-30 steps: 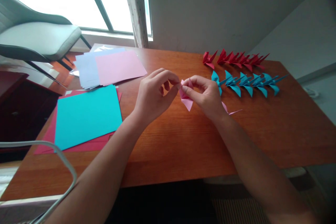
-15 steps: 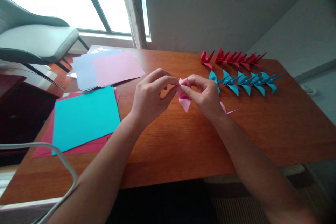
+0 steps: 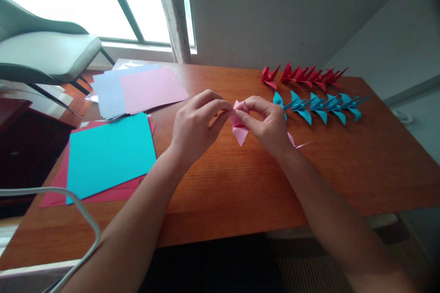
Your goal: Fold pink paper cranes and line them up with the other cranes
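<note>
Above the middle of the wooden table point(image 3: 220, 192), a pink origami crane point(image 3: 240, 133) is held between both hands, one wing pointing down toward me. My left hand point(image 3: 199, 121) pinches a tip on its left side between thumb and fingers. From the right, my right hand point(image 3: 266, 121) grips the crane's body with thumb and forefinger. The fingertips hide part of the folded paper. Partly behind my right wrist lies a second pink origami crane point(image 3: 296, 144), its thin point sticking out to the right.
A row of red origami cranes point(image 3: 305, 75) lines the back right, with blue origami cranes point(image 3: 318, 106) in front. At left are pink paper point(image 3: 154, 91), pale blue sheets point(image 3: 110, 96), and a turquoise sheet point(image 3: 112, 155) over red paper point(image 3: 57, 190). A white cable point(image 3: 87, 215) crosses near my left forearm.
Both hands keep their pinch on the pink crane with only a slight shift of the fingers. The whole view has moved a few pixels.
</note>
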`<state>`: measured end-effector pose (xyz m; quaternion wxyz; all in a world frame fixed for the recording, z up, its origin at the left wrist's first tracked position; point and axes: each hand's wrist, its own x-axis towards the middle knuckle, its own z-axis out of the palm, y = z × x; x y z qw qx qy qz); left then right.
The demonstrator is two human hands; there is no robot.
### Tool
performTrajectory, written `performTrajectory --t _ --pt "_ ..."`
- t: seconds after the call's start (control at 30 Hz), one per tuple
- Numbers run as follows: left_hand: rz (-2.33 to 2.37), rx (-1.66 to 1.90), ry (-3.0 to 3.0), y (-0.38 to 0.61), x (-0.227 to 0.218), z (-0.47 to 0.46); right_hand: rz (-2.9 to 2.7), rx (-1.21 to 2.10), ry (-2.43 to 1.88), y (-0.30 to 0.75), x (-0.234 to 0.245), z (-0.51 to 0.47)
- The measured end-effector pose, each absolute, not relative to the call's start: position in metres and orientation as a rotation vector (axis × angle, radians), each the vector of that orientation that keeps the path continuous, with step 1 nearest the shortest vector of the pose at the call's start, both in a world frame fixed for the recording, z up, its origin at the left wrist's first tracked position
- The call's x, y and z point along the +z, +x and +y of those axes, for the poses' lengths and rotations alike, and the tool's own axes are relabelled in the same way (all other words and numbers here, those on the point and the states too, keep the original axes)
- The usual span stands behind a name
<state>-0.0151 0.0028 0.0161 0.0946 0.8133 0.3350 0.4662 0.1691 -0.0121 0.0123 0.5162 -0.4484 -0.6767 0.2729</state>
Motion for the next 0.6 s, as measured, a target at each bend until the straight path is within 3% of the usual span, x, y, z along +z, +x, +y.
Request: performTrajectory --t 0.4,0.6 --pt "1.005 1.312 2.28 -0.0137 0.0139 0.0046 -1.694 0.553 -1.067 0.1682 0.0131 -0.0127" --pt "0.996 1.332 2.173 -0.0133 0.013 0.007 -1.636 0.662 -1.069 0.1677 0.0134 -0.0135"
